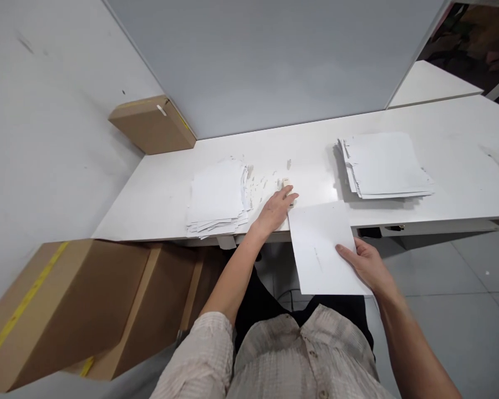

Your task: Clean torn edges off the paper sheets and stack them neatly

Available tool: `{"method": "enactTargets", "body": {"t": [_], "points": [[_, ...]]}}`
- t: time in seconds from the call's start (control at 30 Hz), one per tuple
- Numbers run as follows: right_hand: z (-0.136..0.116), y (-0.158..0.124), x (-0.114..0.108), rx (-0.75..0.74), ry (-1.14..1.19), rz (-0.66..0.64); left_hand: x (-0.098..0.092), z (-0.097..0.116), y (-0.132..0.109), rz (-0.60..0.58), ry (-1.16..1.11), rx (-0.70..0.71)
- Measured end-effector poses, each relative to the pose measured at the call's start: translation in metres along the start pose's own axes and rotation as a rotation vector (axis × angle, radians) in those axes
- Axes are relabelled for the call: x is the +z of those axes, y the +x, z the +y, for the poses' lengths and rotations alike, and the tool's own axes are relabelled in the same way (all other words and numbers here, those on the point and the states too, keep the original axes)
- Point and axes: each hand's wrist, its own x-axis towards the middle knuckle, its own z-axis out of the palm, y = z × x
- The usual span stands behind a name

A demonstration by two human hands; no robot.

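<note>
My right hand (366,263) grips a white sheet of paper (320,249) at its right edge, thumb on top. The sheet hangs over the front edge of the table, with a faint mark on its face. At the table, my left hand (278,208) has its fingers closed around a small beige block-like object (286,182), whose lower part is hidden by the fingers. The sheet's upper left corner lies just beside the left fingertips. To the left is a stack of white paper (218,191) with rough edges; a second paper stack (385,163) lies to the right.
Small paper scraps (263,183) are scattered on the white table (162,188) between the stacks. A cardboard box (153,124) stands in the back left corner. Larger cardboard boxes (75,299) stand below on the left. A grey panel (274,61) rises behind the table.
</note>
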Motion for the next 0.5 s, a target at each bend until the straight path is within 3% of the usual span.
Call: {"method": "enactTargets", "body": {"t": [0.3, 0.5], "points": [[-0.004, 0.006, 0.015, 0.029, -0.036, -0.018, -0.004, -0.015, -0.015, 0.047, -0.131, 0.056], [-0.006, 0.01, 0.017, 0.058, 0.037, 0.006, -0.008, -0.019, -0.022, 0.148, -0.184, 0.071]]}}
